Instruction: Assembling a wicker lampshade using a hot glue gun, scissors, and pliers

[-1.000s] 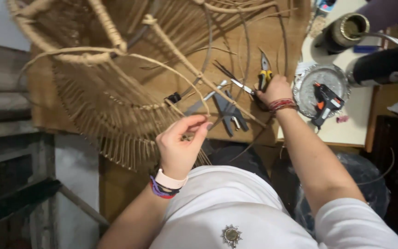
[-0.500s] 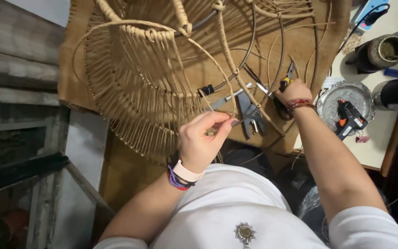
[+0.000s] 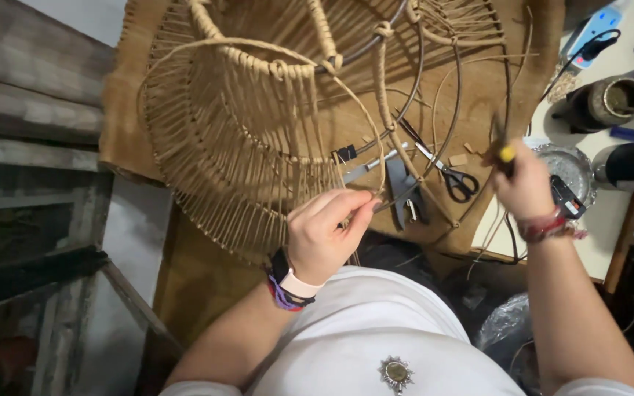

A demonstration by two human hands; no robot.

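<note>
Craft workshop: wicker frame [image 3: 258, 125], scissors [image 3: 449, 172]

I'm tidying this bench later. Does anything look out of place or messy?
Mostly loose clutter: scissors lie open on the brown board beside short cane offcuts, under the half-woven wicker frame. Loose strands dangle off the edge below the right hand. Nothing looks broken or spilled.

From my remote seat the head view is warmly and evenly lit from above, bright on the white shirt [image 3: 376, 330] and the pale tabletop [image 3: 618, 51] at upper right. The left side and lower corners fall into dim shadow. My right hand [image 3: 526, 183] is smeared by motion blur, straight lines bow at the wide-angle edges, and the frame [image 3: 258, 139] stays fairly sharp.
</note>
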